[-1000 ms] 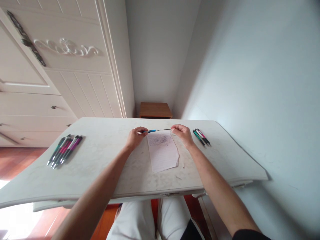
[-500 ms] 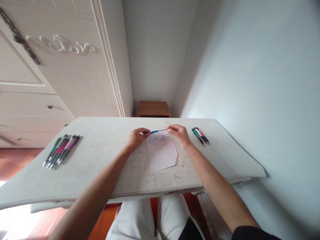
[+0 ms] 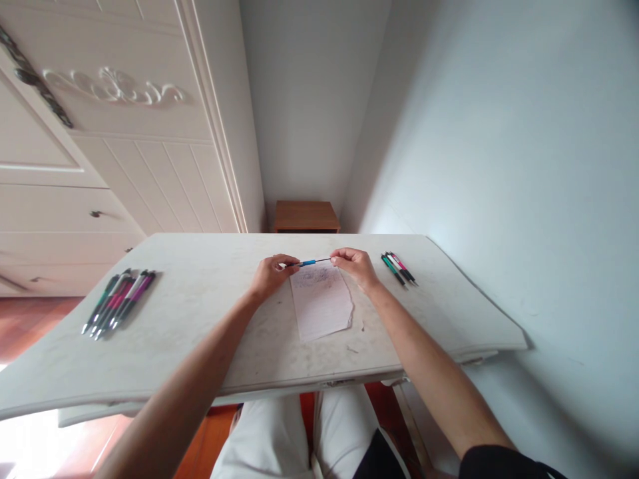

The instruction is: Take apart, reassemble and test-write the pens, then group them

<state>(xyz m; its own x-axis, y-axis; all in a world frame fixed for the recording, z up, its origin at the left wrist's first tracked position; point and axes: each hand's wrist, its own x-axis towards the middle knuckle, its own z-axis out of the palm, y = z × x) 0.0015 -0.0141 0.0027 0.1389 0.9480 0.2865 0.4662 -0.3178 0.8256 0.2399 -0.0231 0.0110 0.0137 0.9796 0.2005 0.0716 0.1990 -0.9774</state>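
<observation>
Over the far edge of a scribbled sheet of paper [image 3: 323, 306], my left hand [image 3: 273, 273] is closed around a pen [image 3: 307, 263] with a blue barrel. From the barrel's right end sticks a thin dark pen refill [image 3: 323, 259]. Its far end is pinched between the thumb and fingers of my right hand [image 3: 355, 265]. Pen and refill lie nearly in one line, tilted slightly up to the right. The left fingers hide the pen's other end. The paper has a torn right edge and dark scribbles near its top.
Several pens [image 3: 117, 303] in green, pink, purple and white lie at the left of the white table [image 3: 200, 359]. A few more pens [image 3: 398, 269] lie beyond my right hand. A wall [image 3: 499, 166] borders the right side; a white cabinet [image 3: 150, 173] stands at the left.
Both hands keep nearly the same pose on the pen and refill. The whole view has shifted slightly; nothing on the table has visibly moved.
</observation>
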